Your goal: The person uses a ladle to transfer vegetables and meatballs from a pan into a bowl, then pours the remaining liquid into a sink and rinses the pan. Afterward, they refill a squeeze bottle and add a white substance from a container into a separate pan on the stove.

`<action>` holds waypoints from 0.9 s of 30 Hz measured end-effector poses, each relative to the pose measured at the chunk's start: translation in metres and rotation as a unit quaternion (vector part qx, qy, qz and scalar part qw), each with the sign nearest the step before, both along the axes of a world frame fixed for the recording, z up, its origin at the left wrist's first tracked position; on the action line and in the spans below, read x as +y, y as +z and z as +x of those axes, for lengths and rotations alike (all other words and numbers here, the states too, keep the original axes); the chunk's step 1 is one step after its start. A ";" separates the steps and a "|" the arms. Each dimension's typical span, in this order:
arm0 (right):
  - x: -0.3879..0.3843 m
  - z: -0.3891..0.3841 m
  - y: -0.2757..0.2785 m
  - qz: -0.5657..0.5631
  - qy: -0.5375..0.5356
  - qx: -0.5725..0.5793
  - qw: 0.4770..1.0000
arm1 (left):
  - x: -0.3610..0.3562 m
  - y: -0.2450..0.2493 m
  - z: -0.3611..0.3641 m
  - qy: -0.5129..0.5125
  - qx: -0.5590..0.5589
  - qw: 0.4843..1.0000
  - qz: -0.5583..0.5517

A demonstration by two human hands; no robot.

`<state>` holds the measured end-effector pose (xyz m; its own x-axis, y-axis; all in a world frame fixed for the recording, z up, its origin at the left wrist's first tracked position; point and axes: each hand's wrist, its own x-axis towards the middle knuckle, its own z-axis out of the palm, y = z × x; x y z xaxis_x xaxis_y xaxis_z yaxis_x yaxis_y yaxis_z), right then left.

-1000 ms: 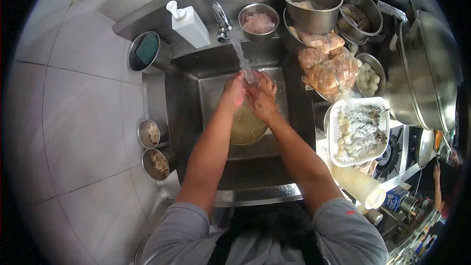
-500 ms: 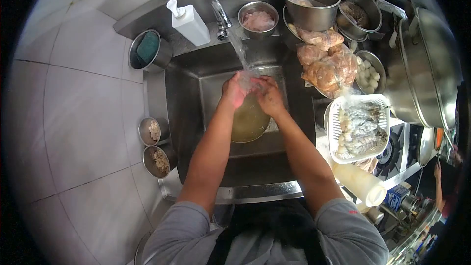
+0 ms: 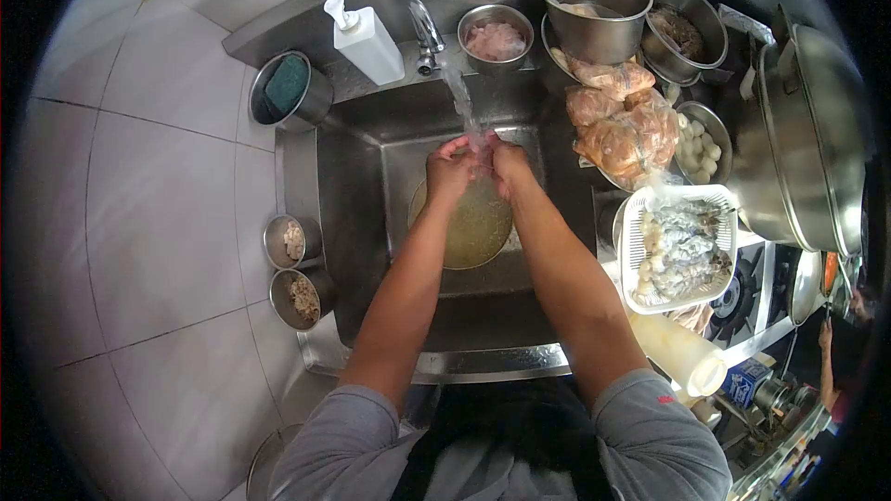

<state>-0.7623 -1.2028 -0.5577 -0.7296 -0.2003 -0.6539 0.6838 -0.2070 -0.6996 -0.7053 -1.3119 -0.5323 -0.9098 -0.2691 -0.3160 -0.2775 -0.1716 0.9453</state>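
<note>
The left hand (image 3: 452, 174) and right hand (image 3: 510, 167) meet under the water stream (image 3: 461, 104) from the tap (image 3: 426, 30), above the far rim of the bowl (image 3: 464, 227) in the sink (image 3: 357, 213). The fingers are curled, with the tips touching. Whether they pinch a small item cannot be told through the splash. The bowl holds cloudy yellow liquid and looks nearly full.

Risks: the flow may overfill the bowl, and splash may reach the bagged food (image 3: 624, 130) just right of the sink.
</note>
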 end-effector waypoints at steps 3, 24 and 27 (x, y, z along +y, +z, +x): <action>0.004 0.007 -0.017 -0.106 -0.012 -0.028 0.994 | 0.006 0.001 -0.003 0.056 -0.008 0.991 -0.120; 0.037 0.079 0.024 -0.010 -0.006 -0.040 0.999 | 0.001 -0.061 -0.013 -0.085 -0.008 0.983 -0.160; 0.079 0.143 0.025 0.146 0.181 0.186 0.955 | -0.020 -0.081 -0.029 0.071 -0.184 0.955 0.220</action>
<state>-0.6194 -1.1234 -0.5332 -0.8393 -0.3322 -0.4303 0.3669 0.2379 -0.8993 -0.7338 -1.3323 -0.6135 -0.6792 -0.1500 -0.7184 -0.5215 -0.5901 0.6163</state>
